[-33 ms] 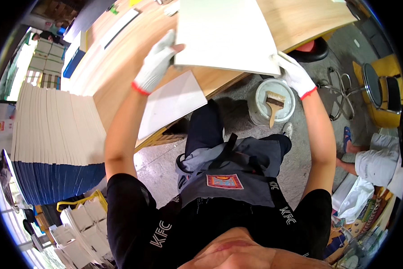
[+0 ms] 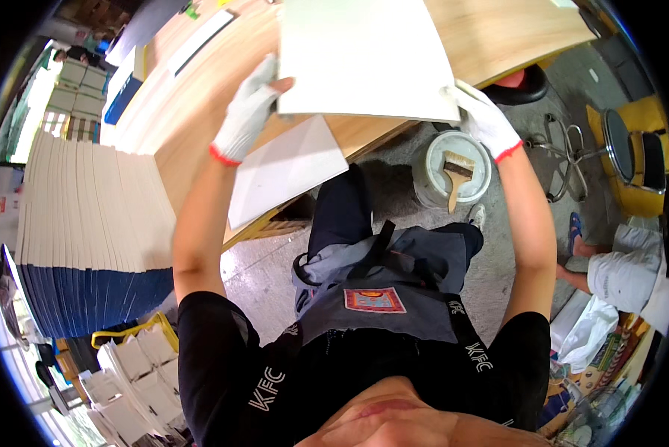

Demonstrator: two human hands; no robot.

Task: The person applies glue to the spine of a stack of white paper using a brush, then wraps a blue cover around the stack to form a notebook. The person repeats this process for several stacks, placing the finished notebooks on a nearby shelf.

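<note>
A large white board (image 2: 368, 59) is held tilted over the near edge of the table, its far end running out of the picture. My left hand (image 2: 246, 108), in a white knit glove with a red cuff, grips its left edge with the thumb on top. At the near right corner my right hand (image 2: 483, 119), gloved alike, is closed on the board; the fingers beneath are hidden. Below and left of the held board, a second white board (image 2: 286, 170) lies on the table and juts past its edge.
A tall stack of pale and dark blue panels (image 2: 92, 208) stands at my left. On the floor sits a bucket (image 2: 429, 195) with a wide brush (image 2: 457, 175) across its lid. A wheeled stool (image 2: 569, 160) and a seated person's leg (image 2: 576, 279) are at the right. The wooden table (image 2: 509, 33) stretches ahead.
Both hands have shifted slightly left with the white board, keeping their hold on it. The second board on the table looks almost unchanged.
</note>
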